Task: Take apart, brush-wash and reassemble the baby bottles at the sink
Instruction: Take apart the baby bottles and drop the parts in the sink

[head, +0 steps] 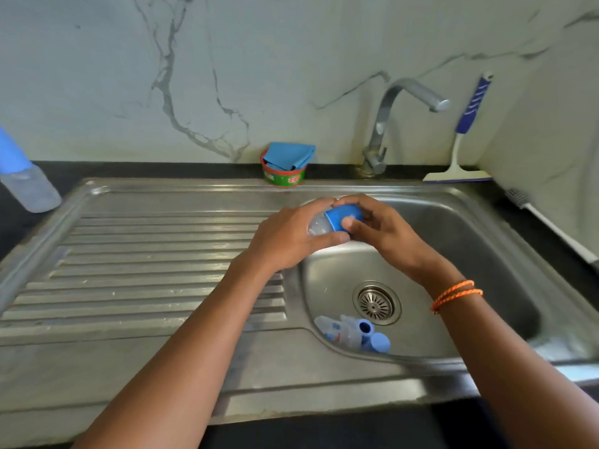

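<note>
Over the sink point(486, 222) basin's back-left corner, the left hand point(285, 238) wraps a clear bottle point(316, 226) while the right hand point(379, 228) grips its blue cap point(340, 217). More bottle parts point(353, 333) lie at the basin's front edge.

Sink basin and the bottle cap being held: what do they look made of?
Sink basin: likely stainless steel, brushed grey with soft reflections. Bottle cap, in the right hand: probably opaque blue plastic, smooth and matte. Left hand grips the clear bottle.
</note>
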A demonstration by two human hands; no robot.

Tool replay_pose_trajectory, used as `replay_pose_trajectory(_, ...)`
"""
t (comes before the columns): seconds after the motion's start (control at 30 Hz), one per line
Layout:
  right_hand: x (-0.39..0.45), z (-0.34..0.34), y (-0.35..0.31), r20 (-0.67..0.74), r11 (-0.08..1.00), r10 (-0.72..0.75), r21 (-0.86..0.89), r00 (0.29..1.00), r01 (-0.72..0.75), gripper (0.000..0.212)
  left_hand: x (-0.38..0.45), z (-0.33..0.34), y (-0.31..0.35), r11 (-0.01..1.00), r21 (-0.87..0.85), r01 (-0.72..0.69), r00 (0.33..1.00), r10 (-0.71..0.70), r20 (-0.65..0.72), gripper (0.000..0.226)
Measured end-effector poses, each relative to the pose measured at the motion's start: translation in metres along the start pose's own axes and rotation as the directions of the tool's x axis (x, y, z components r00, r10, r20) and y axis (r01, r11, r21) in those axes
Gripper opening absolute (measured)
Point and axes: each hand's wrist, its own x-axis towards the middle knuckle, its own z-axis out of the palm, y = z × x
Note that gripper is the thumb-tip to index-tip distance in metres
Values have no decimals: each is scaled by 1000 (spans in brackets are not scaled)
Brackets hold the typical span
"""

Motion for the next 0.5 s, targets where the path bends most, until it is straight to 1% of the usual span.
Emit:
replay_pose_trajectory(0.1, -11, -11, 2, 54, 998, -67, 13, 996, 66, 38, 5, 2, 5, 986, -159, 48, 991, -26, 135, 59)
replay_pose_trajectory(0.13, -15, -14, 2, 64, 997, -66, 33, 996, 64, 39, 6, 2, 7, 983, -179, 49, 989, -22, 150, 59)
replay_pose_trajectory(0.17, -17, -16, 2, 71, 997, -40, 72, 997, 35, 39, 7, 3, 7, 987, -156, 33, 990, -10, 141, 62)
replay_pose_trajectory(0.23, -22, -16, -3, 55, 982, 100, 155, 993, -107, 36, 9, 6, 8, 999, -25, -27, 995, 29, 91, 73)
replay_pose_trajectory(0.27, -21, -14, -4, 27, 976, 166, 140, 986, -168, 35, 10, 8, 9, 997, 48, -56, 996, 52, 67, 78)
replay_pose_trajectory(0.3, -20, -11, -3, -28, 979, 193, 77, 981, -190, 39, 9, 10, 11, 991, 108, -80, 996, 75, 49, 78)
replay_pose_trajectory(0.37, -15, -5, 4, -148, 986, 133, -84, 980, -147, 53, 7, 15, 14, 979, 165, -118, 993, 115, 27, 74)
replay_pose_trajectory(0.4, -13, -3, 7, -186, 984, 97, -129, 978, -122, 54, 6, 17, 15, 977, 170, -129, 992, 127, 20, 72)
replay_pose_trajectory(0.5, -13, -4, 11, -212, 988, 43, -137, 976, -74, 41, 4, 18, 14, 968, 203, -144, 989, 148, -3, 69)
